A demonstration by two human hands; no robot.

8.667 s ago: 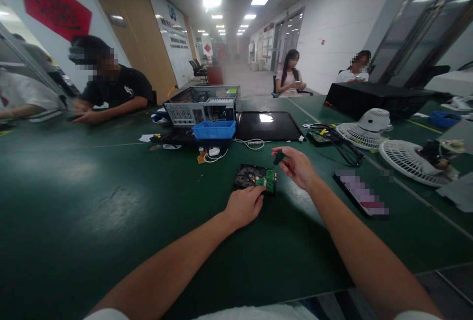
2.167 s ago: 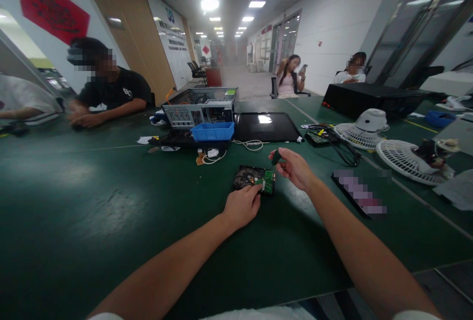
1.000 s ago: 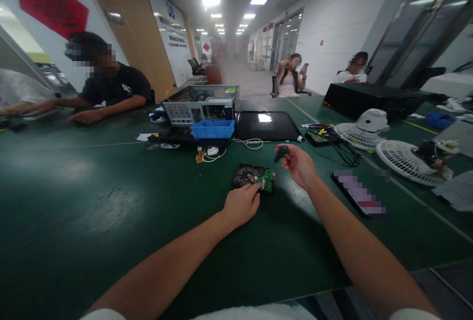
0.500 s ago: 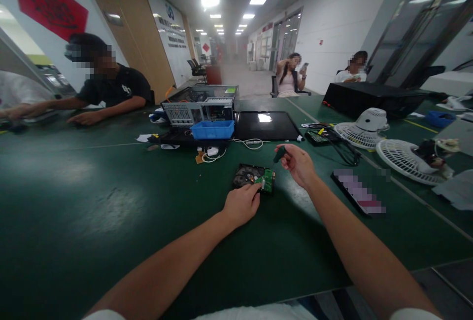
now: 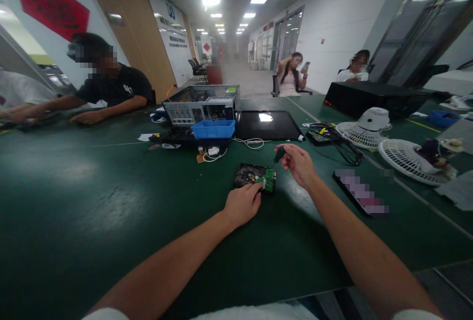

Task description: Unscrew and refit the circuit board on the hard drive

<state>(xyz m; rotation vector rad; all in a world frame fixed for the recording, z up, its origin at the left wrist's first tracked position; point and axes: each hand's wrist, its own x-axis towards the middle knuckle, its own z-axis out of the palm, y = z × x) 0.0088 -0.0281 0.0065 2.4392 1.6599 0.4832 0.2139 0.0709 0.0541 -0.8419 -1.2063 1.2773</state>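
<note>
A black hard drive [image 5: 248, 175] lies on the green table [image 5: 111, 201] with a small green circuit board [image 5: 269, 180] on its right end. My left hand [image 5: 242, 205] rests at the drive's near edge, fingers curled and touching the board. My right hand [image 5: 298, 164] is raised just right of the drive, pinching the dark green handle of a small screwdriver [image 5: 279, 153] that points down toward the board.
Behind the drive are a blue tray [image 5: 214, 129], an open computer case [image 5: 201, 104], a black panel [image 5: 266, 125] and white cables. Two white fan parts [image 5: 404, 158] and a dark flat device [image 5: 360, 193] lie right. Other people sit at the far left and back.
My right hand with the screwdriver has lifted and shifted slightly; my left hand stays on the drive. A person at the left stretched an arm out along the table.
</note>
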